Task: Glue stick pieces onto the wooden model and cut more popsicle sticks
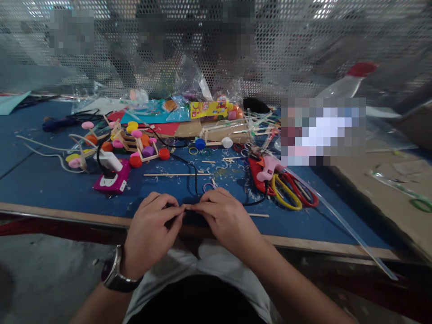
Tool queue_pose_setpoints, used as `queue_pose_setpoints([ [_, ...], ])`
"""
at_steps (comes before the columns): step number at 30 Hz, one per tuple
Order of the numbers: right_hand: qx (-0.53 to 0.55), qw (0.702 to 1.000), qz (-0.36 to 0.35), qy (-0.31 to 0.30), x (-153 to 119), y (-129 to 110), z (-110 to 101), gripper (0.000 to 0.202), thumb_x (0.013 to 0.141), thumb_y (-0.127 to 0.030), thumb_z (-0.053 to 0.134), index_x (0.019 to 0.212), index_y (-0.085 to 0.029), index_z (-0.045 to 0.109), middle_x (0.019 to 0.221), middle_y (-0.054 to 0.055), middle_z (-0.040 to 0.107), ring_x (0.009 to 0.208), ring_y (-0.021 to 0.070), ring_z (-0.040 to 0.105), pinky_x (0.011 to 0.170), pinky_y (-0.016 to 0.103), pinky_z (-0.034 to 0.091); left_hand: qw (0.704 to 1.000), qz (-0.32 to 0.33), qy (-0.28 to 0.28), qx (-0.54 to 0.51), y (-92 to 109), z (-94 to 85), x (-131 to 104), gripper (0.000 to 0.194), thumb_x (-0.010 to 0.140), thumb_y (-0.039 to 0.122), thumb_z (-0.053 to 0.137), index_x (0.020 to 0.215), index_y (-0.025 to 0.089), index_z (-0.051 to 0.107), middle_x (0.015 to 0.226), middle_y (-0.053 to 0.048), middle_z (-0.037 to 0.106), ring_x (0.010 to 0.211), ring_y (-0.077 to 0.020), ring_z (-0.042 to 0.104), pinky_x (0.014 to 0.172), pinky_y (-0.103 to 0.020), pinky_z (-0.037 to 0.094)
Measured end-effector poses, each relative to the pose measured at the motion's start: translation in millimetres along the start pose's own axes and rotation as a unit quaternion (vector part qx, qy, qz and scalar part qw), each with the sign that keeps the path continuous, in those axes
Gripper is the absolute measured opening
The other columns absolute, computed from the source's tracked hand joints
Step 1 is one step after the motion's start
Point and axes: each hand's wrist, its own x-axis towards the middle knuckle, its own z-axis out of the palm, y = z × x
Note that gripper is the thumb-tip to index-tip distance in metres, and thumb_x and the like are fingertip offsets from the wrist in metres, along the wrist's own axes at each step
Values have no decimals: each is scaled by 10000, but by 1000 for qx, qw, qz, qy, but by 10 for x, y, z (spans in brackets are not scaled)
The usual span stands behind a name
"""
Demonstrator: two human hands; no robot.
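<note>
Between the fingertips of both hands is a short piece of wooden stick, held just above the front edge of the blue table. My left hand pinches its left end, with the fingers bent together. At the right end, my right hand grips it between thumb and fingers. A long thin wooden stick lies beyond the hands. Another stick shows to the right of my right hand, partly hidden by it.
A purple power block with plugs stands left, near wooden models with coloured caps. To the right lie a pink glue gun, scissors with yellow handles and a clear tube. Perforated metal mesh stands behind.
</note>
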Motion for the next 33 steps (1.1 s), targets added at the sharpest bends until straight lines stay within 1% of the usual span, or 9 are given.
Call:
queue_pose_setpoints([
  [4,2,1000,3,-4,3,0,6,265,990,-119,547,964,-190,801,832,56,697,764,178,596,728,321,515,1000,-19,17,-4,47,37,-15,215,959,168,585,916,179,795,911,-65,709,879,-212,586,793,-370,507],
  [10,5,1000,-2,13,-1,-20,11,287,993,-110,527,978,-201,799,863,60,696,784,182,590,738,310,517,999,-38,26,-1,65,56,-7,220,954,182,605,836,178,791,891,-60,718,867,-207,593,779,-369,507],
  [14,2,1000,-7,23,0,-26,12,303,992,-95,511,1015,-191,797,880,70,694,799,192,583,751,320,527,998,-47,38,2,63,75,3,188,942,175,624,868,179,796,890,-58,723,862,-210,602,776,-375,512],
  [17,10,1000,-13,21,2,-23,14,299,990,-87,512,1009,-182,794,878,67,703,793,190,585,765,326,529,997,-58,47,-1,63,94,0,174,937,176,634,867,192,792,897,-51,726,858,-207,610,782,-381,514],
  [21,19,1000,-2,7,1,-20,10,290,980,-75,525,994,-189,791,864,55,709,786,190,583,777,331,520,996,-74,42,-1,68,101,2,168,941,201,637,872,217,789,898,-39,727,854,-205,619,785,-383,514],
  [25,24,1000,6,0,-6,-12,16,301,982,-71,519,992,-202,790,857,49,711,788,187,587,765,325,506,996,-76,39,2,66,97,8,170,944,215,635,876,212,791,903,-44,727,862,-212,617,788,-386,511],
  [33,28,1000,2,13,-19,9,58,291,985,-86,519,981,-207,784,878,53,719,810,189,592,770,325,511,997,-74,36,-11,37,101,7,169,940,212,635,894,204,797,903,-46,725,870,-217,621,793,-393,508],
])
